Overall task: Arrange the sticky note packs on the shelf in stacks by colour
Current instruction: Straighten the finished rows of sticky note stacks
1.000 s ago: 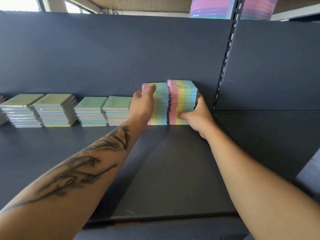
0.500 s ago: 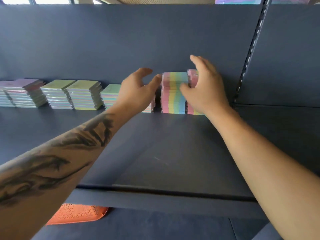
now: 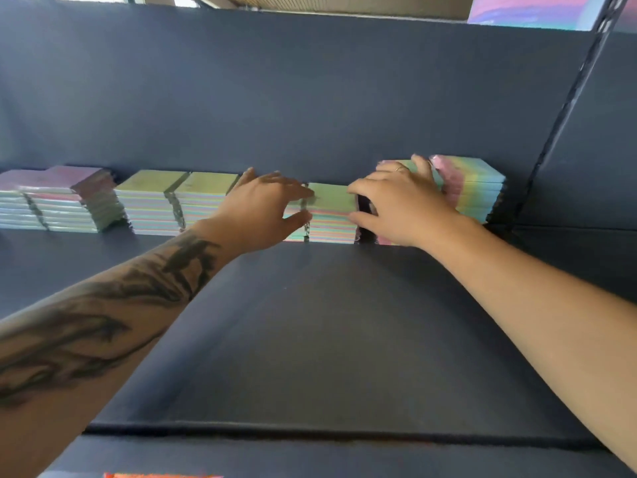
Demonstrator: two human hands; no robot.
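Observation:
Sticky note packs stand in a row of stacks along the back of the dark shelf (image 3: pixel 310 339). From the left come pink-topped stacks (image 3: pixel 65 198), yellow-green stacks (image 3: pixel 151 201), a mint-green stack (image 3: pixel 332 212) and rainbow-striped stacks (image 3: pixel 475 188). My left hand (image 3: pixel 265 208) reaches over the left side of the mint-green stack, with its fingers spread on top and its thumb in front. My right hand (image 3: pixel 400 205) is at that stack's right side with fingers extended, some of them lying on the nearer rainbow stack, which it mostly hides.
A slotted metal upright (image 3: pixel 565 108) runs up the back panel just right of the rainbow stacks. More coloured packs (image 3: pixel 524 12) sit on the shelf above. An orange object (image 3: pixel 155 475) shows below the shelf's front edge.
Both hands let go of the rainbow stacks, lifted, and moved left to the mint-green stack. The view also shifted, so more stacks show on the left.

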